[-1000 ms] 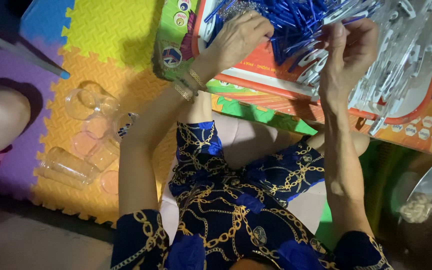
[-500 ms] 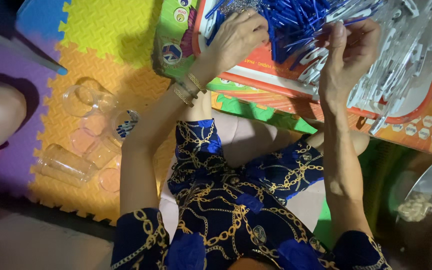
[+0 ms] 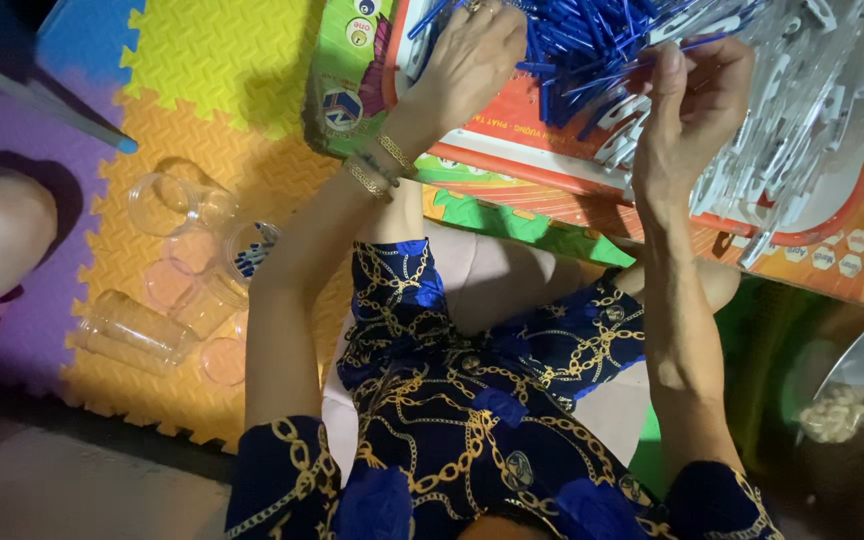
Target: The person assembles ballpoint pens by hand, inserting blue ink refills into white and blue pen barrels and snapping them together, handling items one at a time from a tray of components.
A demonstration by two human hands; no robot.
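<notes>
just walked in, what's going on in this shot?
A person sits on a foam puzzle mat working at a colourful printed board heaped with thin blue plastic sticks and clear plastic pieces. The left hand rests in the blue pile. The right hand pinches one blue stick between its fingertips beside the clear pieces. Several clear plastic cups lie on the mat to the left, some tipped over.

Sticks [image 3: 582,45] lie heaped on the board [image 3: 552,165] at its far edge, clips [image 3: 812,110] piled just right of them. Left hand [image 3: 467,60] rests on the sticks' left side, right hand [image 3: 692,110] between sticks and clips. Cups [image 3: 177,270] lie on the mat [image 3: 222,80], well left of the board.
</notes>
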